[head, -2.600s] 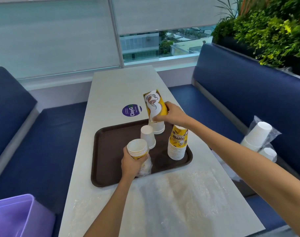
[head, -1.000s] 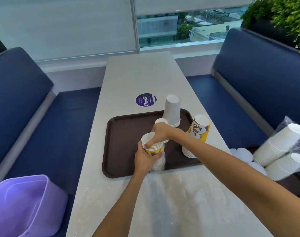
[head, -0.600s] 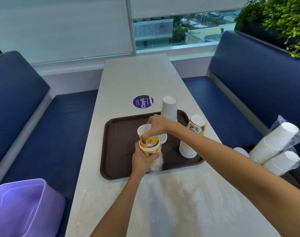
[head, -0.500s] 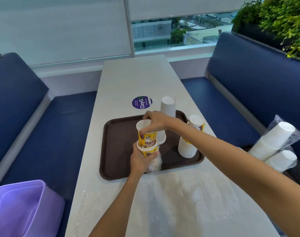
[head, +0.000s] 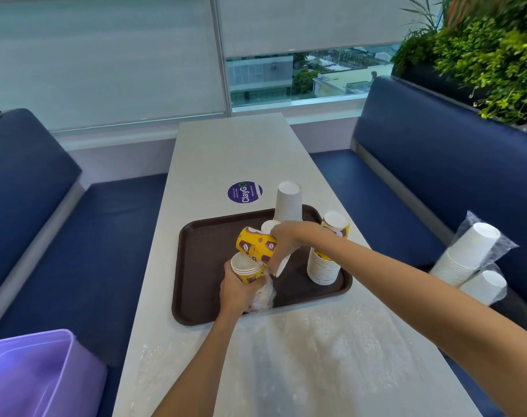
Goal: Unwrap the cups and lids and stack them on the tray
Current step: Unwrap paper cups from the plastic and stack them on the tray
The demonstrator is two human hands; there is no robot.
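single head cam, wide-angle, worn high, looks forward and down along table (head: pixel 226 152) toward window (head: pixel 301 76); tray (head: pixel 202 266) close, just below frame centre; blue benches (head: pixel 436 164) at both side edges.

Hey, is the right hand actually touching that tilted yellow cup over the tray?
Touching. The head view shows the right hand with fingers curled round the tilted yellow cup, held above the tray.

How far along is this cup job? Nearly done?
About midway, I'd guess. Done: a white stack and a yellow-printed stack stand upside down on the tray. In hand: the right hand grips tilted yellow cups just above the remaining cups, which the left hand holds in their plastic wrap. Left: two sleeves of white cups lie wrapped on the bench.
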